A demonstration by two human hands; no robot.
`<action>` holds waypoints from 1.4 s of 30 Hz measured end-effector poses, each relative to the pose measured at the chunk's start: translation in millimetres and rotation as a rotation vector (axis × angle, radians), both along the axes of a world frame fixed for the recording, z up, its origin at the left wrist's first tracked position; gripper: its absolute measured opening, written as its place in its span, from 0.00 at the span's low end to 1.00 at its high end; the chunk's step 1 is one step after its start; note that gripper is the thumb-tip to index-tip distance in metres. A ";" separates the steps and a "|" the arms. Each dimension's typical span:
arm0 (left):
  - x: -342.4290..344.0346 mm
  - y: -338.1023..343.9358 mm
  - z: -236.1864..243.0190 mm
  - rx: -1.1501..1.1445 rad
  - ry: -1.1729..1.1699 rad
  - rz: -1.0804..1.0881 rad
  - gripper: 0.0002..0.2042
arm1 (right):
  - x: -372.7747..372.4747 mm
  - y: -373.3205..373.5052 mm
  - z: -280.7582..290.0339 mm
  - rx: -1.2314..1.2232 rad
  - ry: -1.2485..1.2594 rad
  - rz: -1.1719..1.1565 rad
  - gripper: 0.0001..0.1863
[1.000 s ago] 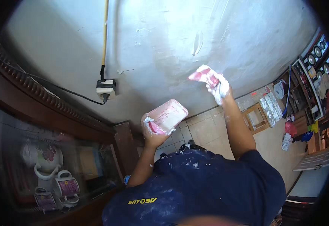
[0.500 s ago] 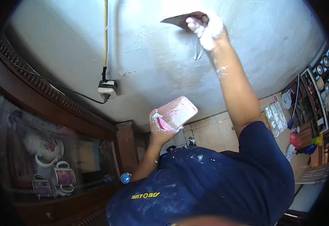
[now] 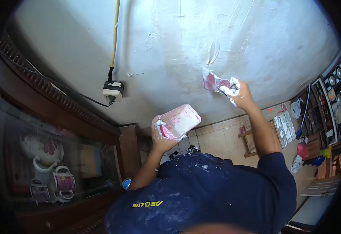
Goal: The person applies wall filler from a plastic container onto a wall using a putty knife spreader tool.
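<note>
My left hand (image 3: 163, 143) is closed round a white plastic tub (image 3: 185, 120) smeared with pink, held tilted in front of my chest. White paste clings to the tub's near end, where something pink shows by my fingers. Out to the right, my right hand (image 3: 243, 96) grips a flat putty knife (image 3: 210, 81) with a reddish sheen on its blade. White filler coats those fingers and the handle. The blade is close to the grey-white wall (image 3: 170, 58); whether it touches cannot be told. A fresh curved smear of filler (image 3: 213, 51) shows above it.
A socket box (image 3: 113, 92) with a plugged-in black cable hangs under a yellowish conduit (image 3: 115, 35). At left stands a dark wooden glass cabinet (image 3: 115, 163) holding mugs (image 3: 63, 181). A small wooden stool (image 3: 249, 144), a paint-spattered board (image 3: 284, 128) and cluttered shelves (image 3: 316, 113) are at right.
My right hand has come down from high on the wall with the putty knife, leaving the smear in view above. The tub in my left hand has shifted slightly left and down.
</note>
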State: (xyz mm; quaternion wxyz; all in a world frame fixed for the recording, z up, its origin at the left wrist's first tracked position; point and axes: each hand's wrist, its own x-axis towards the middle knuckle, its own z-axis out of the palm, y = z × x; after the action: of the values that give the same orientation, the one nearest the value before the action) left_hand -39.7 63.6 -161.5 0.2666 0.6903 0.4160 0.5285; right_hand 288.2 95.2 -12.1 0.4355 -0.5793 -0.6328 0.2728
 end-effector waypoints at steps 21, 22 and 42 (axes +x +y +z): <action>41.1 -23.3 16.5 -0.064 -0.024 0.016 0.50 | 2.4 31.4 207.7 0.120 -0.934 0.145 0.12; 40.6 -21.4 22.6 -0.098 0.007 0.022 0.50 | 2.4 29.6 178.8 0.208 -1.098 0.202 0.12; 21.4 7.9 39.4 0.053 0.000 -0.043 0.52 | -8.8 77.4 115.0 0.171 -1.330 0.240 0.15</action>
State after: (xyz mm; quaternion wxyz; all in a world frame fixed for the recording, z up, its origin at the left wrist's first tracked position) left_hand -18.3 71.5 -122.2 0.2597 0.7057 0.3870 0.5336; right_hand 279.4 172.5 102.8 -0.0353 -0.5130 -0.8452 -0.1457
